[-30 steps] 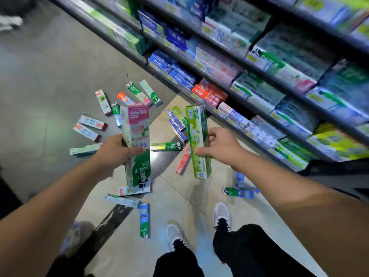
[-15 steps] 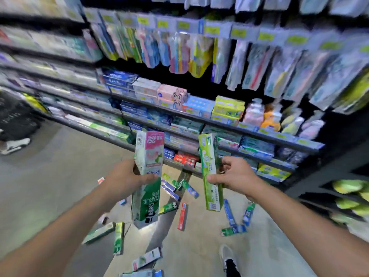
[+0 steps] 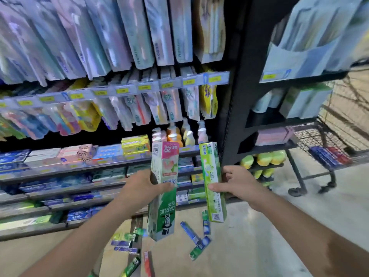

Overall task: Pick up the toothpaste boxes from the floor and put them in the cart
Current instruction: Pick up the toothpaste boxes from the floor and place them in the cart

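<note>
My left hand [image 3: 142, 189] grips a tall green, white and pink Darlie toothpaste box [image 3: 162, 210] upright at chest height. Beside it, my right hand [image 3: 236, 184] holds a lime-green toothpaste box [image 3: 212, 176], also upright. Both boxes hang in front of the shelves. A black wire shopping cart [image 3: 327, 140] stands at the right, past the shelf end, with blue and red boxes [image 3: 329, 156] lying in its basket. Several more toothpaste boxes [image 3: 194, 234] lie scattered on the floor below my hands.
Store shelves [image 3: 79, 168] full of toothpaste and hanging toothbrush packs fill the left and centre. A black shelf upright [image 3: 235, 96] stands between me and the cart. Yellow-green bottles [image 3: 263, 158] sit on a low end shelf. Beige floor [image 3: 259, 236] stretches toward the cart.
My view has swung up and to the right, away from the floor. The cart has come into sight at the right. Both hands still carry their boxes, held slightly higher.
</note>
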The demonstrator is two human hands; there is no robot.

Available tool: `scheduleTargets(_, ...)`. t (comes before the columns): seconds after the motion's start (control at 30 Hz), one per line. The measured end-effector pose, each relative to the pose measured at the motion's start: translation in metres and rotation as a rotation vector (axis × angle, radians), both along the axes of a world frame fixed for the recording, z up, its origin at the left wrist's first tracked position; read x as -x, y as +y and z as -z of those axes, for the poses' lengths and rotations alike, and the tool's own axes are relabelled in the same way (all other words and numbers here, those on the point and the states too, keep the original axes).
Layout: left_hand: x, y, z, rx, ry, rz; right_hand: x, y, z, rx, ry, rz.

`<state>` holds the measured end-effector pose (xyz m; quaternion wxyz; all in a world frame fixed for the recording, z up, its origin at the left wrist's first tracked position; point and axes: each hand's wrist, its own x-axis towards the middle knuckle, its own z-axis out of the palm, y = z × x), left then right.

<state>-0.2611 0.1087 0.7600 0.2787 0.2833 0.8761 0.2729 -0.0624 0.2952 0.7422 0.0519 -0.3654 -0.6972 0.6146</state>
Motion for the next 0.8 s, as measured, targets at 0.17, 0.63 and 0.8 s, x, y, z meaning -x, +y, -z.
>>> scheduleTargets(0.17, -0.060, 0.133, 0.005, -0.042, -0.062, 0.204, -0.092, 0.095, 0.000, -0.065, -0.065, 0.162)
scheduleTargets(0.63, -0.272, 0.408, -0.004, -0.168, -0.200, 0.563, -0.317, 0.284, -0.005, -0.115, -0.055, 0.497)
scheduleTargets(0.8, -0.322, 0.491, 0.005, -0.121, -0.236, 0.652, -0.377, 0.338, 0.008, -0.089, -0.035, 0.661)
